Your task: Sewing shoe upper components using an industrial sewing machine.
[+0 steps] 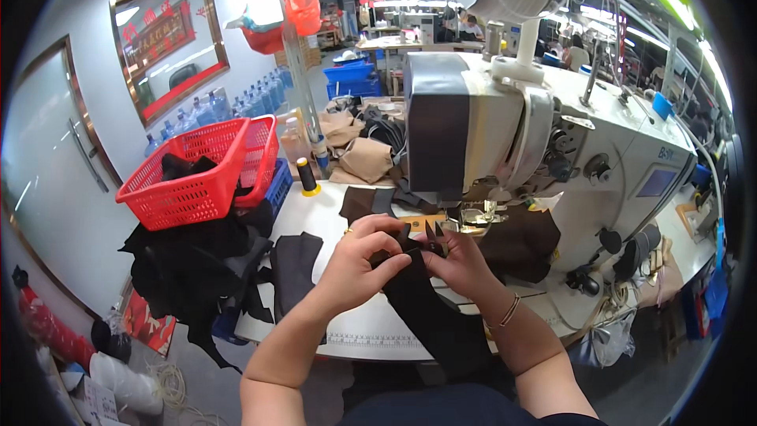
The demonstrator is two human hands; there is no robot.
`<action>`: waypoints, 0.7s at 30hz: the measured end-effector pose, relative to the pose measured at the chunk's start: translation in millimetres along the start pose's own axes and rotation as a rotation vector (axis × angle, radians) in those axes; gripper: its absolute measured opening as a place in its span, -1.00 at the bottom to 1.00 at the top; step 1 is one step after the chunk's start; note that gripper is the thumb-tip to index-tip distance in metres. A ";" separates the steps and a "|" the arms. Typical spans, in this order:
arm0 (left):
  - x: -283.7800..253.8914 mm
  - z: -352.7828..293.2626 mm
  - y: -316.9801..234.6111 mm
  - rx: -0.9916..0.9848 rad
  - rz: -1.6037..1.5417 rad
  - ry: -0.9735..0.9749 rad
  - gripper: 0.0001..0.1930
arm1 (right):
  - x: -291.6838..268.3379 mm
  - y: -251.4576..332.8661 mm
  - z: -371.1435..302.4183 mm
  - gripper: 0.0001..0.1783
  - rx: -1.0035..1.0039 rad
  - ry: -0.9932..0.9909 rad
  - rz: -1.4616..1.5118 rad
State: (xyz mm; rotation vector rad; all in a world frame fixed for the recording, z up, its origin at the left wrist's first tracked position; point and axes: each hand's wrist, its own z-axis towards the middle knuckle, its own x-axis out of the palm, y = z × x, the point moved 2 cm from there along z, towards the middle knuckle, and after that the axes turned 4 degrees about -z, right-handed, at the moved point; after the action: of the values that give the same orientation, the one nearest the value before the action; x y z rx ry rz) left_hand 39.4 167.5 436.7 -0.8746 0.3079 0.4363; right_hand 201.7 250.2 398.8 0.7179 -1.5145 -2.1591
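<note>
My left hand (363, 256) pinches the upper end of a long black piece of material (441, 319), leather or cloth, which hangs down over the table's front edge. Close beside it, my right hand (461, 264) is closed around small thread snips (433, 235). Their dark, pointed blades stick up and stand apart, right by the held end of the piece. Both hands are in front of the needle area of a large white sewing machine (473, 217). Dark brown pieces (516, 244) lie under and beside the presser foot.
Left of my arms, cut dark pieces (295, 272) lie on the white table (371, 341). A black-and-yellow thread cone (307, 177) stands behind them. Red baskets (185, 181) sit at the left above draped black material (189, 268). Beige and dark pieces (365, 159) are heaped behind.
</note>
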 end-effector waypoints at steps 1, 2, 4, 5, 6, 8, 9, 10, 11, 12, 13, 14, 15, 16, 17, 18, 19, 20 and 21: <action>2.2 -0.5 7.8 -0.010 0.058 0.011 -0.86 | 3.1 5.0 -3.0 -0.80 -0.052 -0.053 0.071; 3.6 -1.3 11.8 -0.021 0.115 0.022 -0.86 | 2.0 10.1 -4.9 -0.80 -0.040 0.002 0.029; 8.1 0.8 9.7 -0.031 0.166 0.052 -0.85 | -4.7 7.0 -8.9 -0.81 -0.050 0.053 -0.012; 10.8 3.3 8.6 -0.037 0.182 0.070 -0.85 | -8.7 5.8 -10.2 -0.81 -0.050 0.034 -0.014; 13.7 4.2 7.3 -0.034 0.177 0.038 -0.86 | -11.0 4.4 -12.8 -0.81 -0.007 0.039 -0.026; 18.9 8.2 11.9 -0.028 0.144 0.044 -0.86 | -13.4 4.2 -18.3 -0.78 0.086 0.033 0.030; 20.6 9.1 13.9 -0.025 0.120 0.036 -0.86 | -15.1 2.2 -20.1 -0.78 0.090 0.028 0.033; 23.3 9.8 14.4 -0.029 0.118 0.042 -0.86 | -16.7 -0.7 -22.0 -0.77 0.113 0.015 0.072; 25.9 10.3 13.9 -0.034 0.102 0.017 -0.86 | -17.7 -3.7 -23.8 -0.76 0.136 0.003 0.113; 27.7 11.7 13.6 -0.037 0.085 -0.009 -0.86 | -18.8 -5.2 -25.0 -0.76 0.141 0.001 0.115; 29.5 12.4 14.0 -0.042 0.083 -0.006 -0.86 | -19.7 -5.9 -26.2 -0.78 0.119 -0.010 0.122; 30.6 12.6 14.2 -0.033 0.077 -0.020 -0.86 | -20.3 -6.1 -27.1 -0.79 0.097 -0.020 0.130; 31.3 12.3 15.1 -0.026 0.072 -0.035 -0.86 | -19.7 -4.6 -27.5 -0.79 0.104 -0.019 0.133; 31.7 12.3 16.2 -0.033 0.072 -0.033 -0.86 | -19.0 -0.6 -27.4 -0.78 0.094 -0.034 0.062; 31.9 12.5 16.6 -0.011 0.073 -0.036 -0.87 | -18.2 0.7 -27.1 -0.78 0.084 -0.048 -0.010; 32.1 12.3 16.5 0.013 0.074 -0.038 -0.88 | -17.4 -1.4 -26.8 -0.78 0.089 -0.047 -0.007; 32.7 11.8 17.6 0.008 0.073 -0.036 -0.88 | -16.7 -4.4 -26.2 -0.74 0.086 -0.045 0.011; 33.1 11.1 18.9 0.014 0.054 -0.050 -0.88 | -16.0 -6.6 -25.8 -0.70 0.083 -0.043 0.029; 33.4 10.6 20.5 0.020 0.037 -0.065 -0.88 | -15.3 -8.2 -25.4 -0.70 0.086 -0.041 0.031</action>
State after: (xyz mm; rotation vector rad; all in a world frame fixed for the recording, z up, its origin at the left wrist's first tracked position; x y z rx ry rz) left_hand 59.4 195.4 415.0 -0.8345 0.2686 0.4938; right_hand 229.2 243.2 386.7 0.6767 -1.6374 -2.1090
